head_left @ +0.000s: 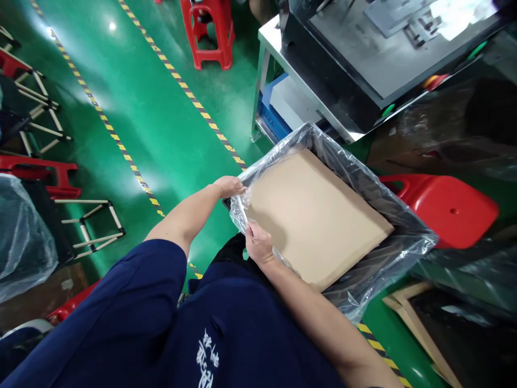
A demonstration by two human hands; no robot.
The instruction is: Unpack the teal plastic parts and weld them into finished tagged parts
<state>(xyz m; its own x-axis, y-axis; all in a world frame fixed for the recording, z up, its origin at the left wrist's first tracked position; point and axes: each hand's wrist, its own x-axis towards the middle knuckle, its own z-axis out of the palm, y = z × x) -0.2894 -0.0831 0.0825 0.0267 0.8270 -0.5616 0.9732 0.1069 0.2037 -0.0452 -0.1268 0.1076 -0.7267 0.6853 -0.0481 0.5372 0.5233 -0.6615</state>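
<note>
In front of my body is a dark crate (226,203) lined with a clear plastic bag (407,245), whose edge is folded out over the rim. A flat brown cardboard sheet (319,210) lies inside, covering most of the opening. At the crate's near left corner, my left hand (231,186) is closed on the edge of the plastic bag. My right hand (259,243) grips the same edge closer to my body, thumb on top. What lies under the cardboard is hidden.
A metal bench (269,40) with a black machine (335,59) stands just beyond the crate. A red stool (456,210) is right of it, and another red stool (210,32) stands farther off. Yellow-black floor tape (181,83) crosses the green floor. Tube frames (95,229) are at left.
</note>
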